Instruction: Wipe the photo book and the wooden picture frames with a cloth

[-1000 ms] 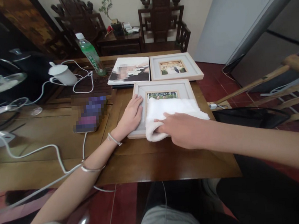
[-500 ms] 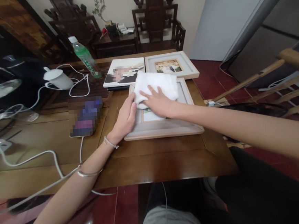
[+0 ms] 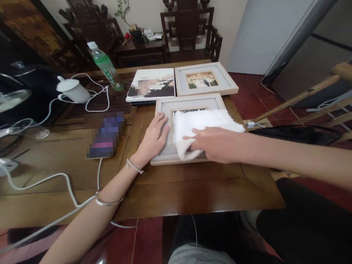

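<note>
A light wooden picture frame (image 3: 188,102) lies flat on the table in front of me, its picture partly covered. Over the frame's lower right part is spread a white cloth (image 3: 207,121), which hangs a little past the right edge. My right hand (image 3: 216,143) presses on this cloth, fingers curled round its near left part. Along the frame's left side my left hand (image 3: 155,137) rests with fingers stretched out, touching the border and holding nothing.
Behind lie a second framed picture (image 3: 207,89) and a photo panel (image 3: 153,79). Leftward are a phone (image 3: 104,135) on a white cable, a green-labelled bottle (image 3: 107,68), a white lidded cup (image 3: 72,90) and a clear glass (image 3: 37,132). The wooden table's (image 3: 184,196) front edge is near me.
My right hand has drawn the cloth toward me and to the right, uncovering the frame's upper part. Its fingers went from spread to curled. My left hand stays at the frame's left side.
</note>
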A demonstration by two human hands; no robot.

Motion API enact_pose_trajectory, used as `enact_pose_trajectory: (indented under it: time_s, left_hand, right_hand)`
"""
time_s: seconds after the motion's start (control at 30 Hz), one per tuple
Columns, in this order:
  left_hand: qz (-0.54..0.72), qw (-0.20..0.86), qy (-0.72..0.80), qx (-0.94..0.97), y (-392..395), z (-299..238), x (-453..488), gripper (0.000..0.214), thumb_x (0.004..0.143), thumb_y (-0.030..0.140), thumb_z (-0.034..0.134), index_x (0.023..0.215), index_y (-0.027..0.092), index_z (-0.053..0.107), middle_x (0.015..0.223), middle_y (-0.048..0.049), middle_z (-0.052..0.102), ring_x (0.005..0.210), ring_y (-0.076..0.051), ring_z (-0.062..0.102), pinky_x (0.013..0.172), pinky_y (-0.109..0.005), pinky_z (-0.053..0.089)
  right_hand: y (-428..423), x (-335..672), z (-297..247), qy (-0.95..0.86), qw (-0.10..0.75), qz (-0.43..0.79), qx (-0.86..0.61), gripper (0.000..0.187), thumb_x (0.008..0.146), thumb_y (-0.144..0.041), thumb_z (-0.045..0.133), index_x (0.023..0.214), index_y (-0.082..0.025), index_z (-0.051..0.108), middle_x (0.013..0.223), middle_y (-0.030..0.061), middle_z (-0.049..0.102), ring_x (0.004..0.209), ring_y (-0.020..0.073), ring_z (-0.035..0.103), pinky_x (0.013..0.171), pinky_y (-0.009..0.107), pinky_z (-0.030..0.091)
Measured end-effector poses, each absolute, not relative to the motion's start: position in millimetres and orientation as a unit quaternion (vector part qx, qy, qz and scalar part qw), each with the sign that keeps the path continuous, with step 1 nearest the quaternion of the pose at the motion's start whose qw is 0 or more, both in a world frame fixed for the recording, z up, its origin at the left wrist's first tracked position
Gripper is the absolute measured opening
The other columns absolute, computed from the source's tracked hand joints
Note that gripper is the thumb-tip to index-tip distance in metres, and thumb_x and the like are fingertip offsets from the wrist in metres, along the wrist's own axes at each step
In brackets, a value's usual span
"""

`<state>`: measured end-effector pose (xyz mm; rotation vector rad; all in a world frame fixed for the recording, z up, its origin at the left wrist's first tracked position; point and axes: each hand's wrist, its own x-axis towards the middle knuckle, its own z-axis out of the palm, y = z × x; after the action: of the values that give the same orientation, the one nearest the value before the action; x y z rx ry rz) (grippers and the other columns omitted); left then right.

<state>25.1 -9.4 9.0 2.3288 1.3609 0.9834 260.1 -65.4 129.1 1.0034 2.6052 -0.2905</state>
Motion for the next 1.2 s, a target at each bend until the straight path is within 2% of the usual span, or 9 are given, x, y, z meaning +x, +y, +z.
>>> enact_pose_trajectory:
  time_s: [0.07,0.13,0.23,0.33,0.4,0.47,0.6,0.87,1.2]
  left_hand:
    - [0.315,0.126,0.467,0.817,-7.5,7.6,23.8,0.049,0.105,0.042,0.044,0.138,0.013,0.065,0.157,-0.0172,0.057,0.154,-0.034,0.044,0.13,-0.058,0.033]
    - [0.303,0.123,0.466,0.822,-6.6,7.3,22.9,0.047,0.103,0.037,0.044,0.139,0.014,0.064,0.156,-0.0158,0.058,0.155,-0.034,0.043,0.13,-0.058,0.033]
    - [0.293,0.123,0.469,0.824,-7.0,8.6,23.0,0.046,0.103,0.034,0.044,0.139,0.014,0.064,0.155,-0.0155,0.059,0.156,-0.034,0.041,0.13,-0.059,0.033]
    - [0.29,0.12,0.472,0.824,-8.3,10.8,24.3,0.045,0.103,0.033,0.044,0.139,0.013,0.063,0.154,-0.0174,0.059,0.155,-0.035,0.041,0.129,-0.06,0.033]
    - [0.291,0.116,0.474,0.823,-9.0,12.3,24.9,0.045,0.103,0.032,0.045,0.138,0.012,0.064,0.154,-0.018,0.059,0.154,-0.036,0.043,0.128,-0.06,0.034]
    - [0.291,0.116,0.473,0.823,-9.1,13.7,25.0,0.044,0.102,0.031,0.047,0.138,0.013,0.064,0.151,-0.0174,0.061,0.149,-0.036,0.049,0.126,-0.06,0.037]
    - [0.301,0.126,0.465,0.823,-7.7,14.6,23.7,0.043,0.1,0.03,0.048,0.137,0.015,0.066,0.146,-0.0164,0.064,0.14,-0.035,0.057,0.123,-0.06,0.042]
    - [0.329,0.144,0.456,0.814,-5.5,8.1,22.1,0.041,0.1,0.035,0.049,0.133,0.019,0.068,0.147,-0.013,0.066,0.152,-0.036,0.047,0.126,-0.064,0.036]
    - [0.327,0.15,0.459,0.812,-5.4,7.6,21.3,0.041,0.1,0.031,0.049,0.134,0.017,0.067,0.148,-0.0139,0.065,0.152,-0.035,0.046,0.127,-0.063,0.036]
  right_hand:
    - [-52.3,267.5,133.2,0.9,0.177,-0.097,0.385,0.053,0.087,0.0,0.05,0.123,-0.025,0.079,0.119,0.0145,0.075,0.09,0.0263,0.072,0.073,0.037,0.05]
    - [-35.3,271.4,133.1,0.893,0.177,-0.057,0.409,0.053,0.085,0.0,0.05,0.123,-0.024,0.079,0.111,0.0144,0.075,0.085,0.0253,0.071,0.072,0.037,0.048]
    - [-7.8,267.0,125.9,0.901,0.126,0.031,0.414,0.06,0.084,0.003,0.047,0.135,-0.019,0.072,0.137,0.0188,0.069,0.116,0.0331,0.068,0.089,0.045,0.053]
    - [16.1,247.6,115.2,0.914,0.051,0.096,0.39,0.065,0.088,0.004,0.045,0.148,-0.016,0.061,0.168,0.0163,0.042,0.153,0.0393,0.038,0.113,0.062,0.043]
    - [27.8,228.6,108.5,0.918,0.012,0.107,0.382,0.059,0.094,0.0,0.044,0.148,-0.017,0.06,0.174,0.0131,0.033,0.16,0.0396,0.026,0.12,0.068,0.033]
    - [35.8,209.0,102.5,0.921,0.001,0.102,0.375,0.052,0.1,-0.005,0.042,0.146,-0.02,0.063,0.174,0.0106,0.033,0.161,0.0387,0.023,0.123,0.07,0.026]
    - [44.7,186.0,93.1,0.911,0.035,0.079,0.403,0.053,0.102,-0.008,0.04,0.149,-0.022,0.062,0.172,0.011,0.038,0.16,0.0384,0.025,0.124,0.069,0.026]
    - [54.8,229.9,86.2,0.892,0.063,0.086,0.44,0.048,0.094,-0.007,0.05,0.135,-0.016,0.073,0.173,0.0112,0.035,0.16,0.0429,0.023,0.125,0.068,0.025]
    - [48.9,328.1,91.2,0.862,0.114,0.137,0.475,0.053,0.089,-0.003,0.047,0.134,-0.013,0.072,0.165,0.0116,0.049,0.151,0.0348,0.041,0.116,0.057,0.04]
